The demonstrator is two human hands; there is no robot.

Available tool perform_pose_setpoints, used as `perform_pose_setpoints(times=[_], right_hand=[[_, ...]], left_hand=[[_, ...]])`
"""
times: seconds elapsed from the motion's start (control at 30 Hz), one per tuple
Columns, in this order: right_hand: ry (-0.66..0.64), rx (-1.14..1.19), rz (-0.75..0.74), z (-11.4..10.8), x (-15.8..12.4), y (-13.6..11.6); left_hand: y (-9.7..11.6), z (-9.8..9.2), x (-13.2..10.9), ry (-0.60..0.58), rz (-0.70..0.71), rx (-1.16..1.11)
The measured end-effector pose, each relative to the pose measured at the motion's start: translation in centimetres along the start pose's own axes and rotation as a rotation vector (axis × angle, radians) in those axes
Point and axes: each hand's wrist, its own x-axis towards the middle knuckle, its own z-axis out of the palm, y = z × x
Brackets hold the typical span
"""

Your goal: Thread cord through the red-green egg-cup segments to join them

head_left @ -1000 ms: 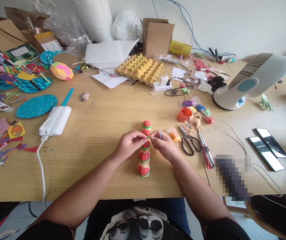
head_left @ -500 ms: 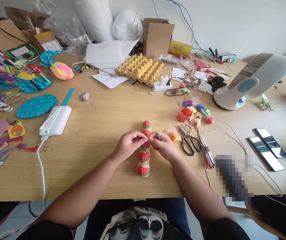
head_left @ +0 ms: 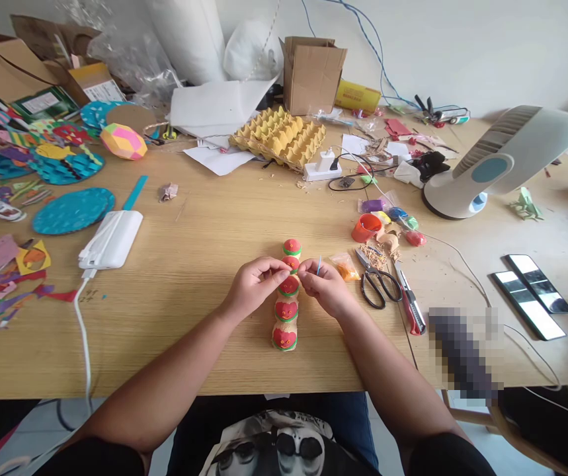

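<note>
A row of rounded craft pieces [head_left: 284, 334] lies on the table in front of me, tan with red faces, green edging and small yellow dots. My left hand [head_left: 251, 287] is closed in a pinch over its left side, near the upper pieces. What sits between those fingertips, if anything, is too small to make out. Across from it, my right hand [head_left: 328, 289] is closed too, with a thin blue stick [head_left: 319, 265] poking up from its fingers. The fingertips of both hands are a small gap apart above the row and partly cover it.
Right of my hands lie a bag of orange clay [head_left: 345, 268], black-handled scissors [head_left: 381, 285], a utility knife [head_left: 411, 301] and an orange cup [head_left: 367, 228]. A white fan [head_left: 496, 165] and two phones [head_left: 529, 301] stand farther right. At left are a power bank [head_left: 111, 239] and paper scraps.
My fingertips have drawn slightly apart and show more of the row between them. The blue stick has shifted a little to the right with my right hand.
</note>
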Motion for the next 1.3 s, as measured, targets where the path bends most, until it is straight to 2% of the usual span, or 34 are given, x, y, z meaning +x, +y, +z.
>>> perform_pose_setpoints(times=[0.2,0.3,0.43,0.57,0.7,0.97,1.3], right_hand=[[0.179,-0.055,-0.071,-0.9,1.0,0.1],[0.251,-0.106,-0.104,-1.0,1.4,0.1],[0.319,-0.171,-0.117,-0.6,1.6,-0.6],[0.328,-0.310,-0.137,-0.4,2.5,-1.5],[0.313,-0.413,-0.134,-0.6,4.2,-1.4],[0.287,-0.462,-0.190,-1.0,5.6,-0.7],[0.270,-0.471,-0.148,-0.7,5.6,-1.1]], left_hand=[[-0.4,-0.4,0.5,0.149,0.154,0.252],[-1.1,-0.4,0.8,0.139,0.217,0.334],[-2.2,-0.3,1.2,0.116,0.190,0.334],[-2.8,-0.2,1.6,0.053,0.085,0.137],[-2.8,-0.1,1.6,-0.018,-0.001,-0.012],[-2.8,0.3,1.7,-0.103,-0.049,-0.106],[-2.3,0.3,1.8,-0.104,-0.065,-0.140]])
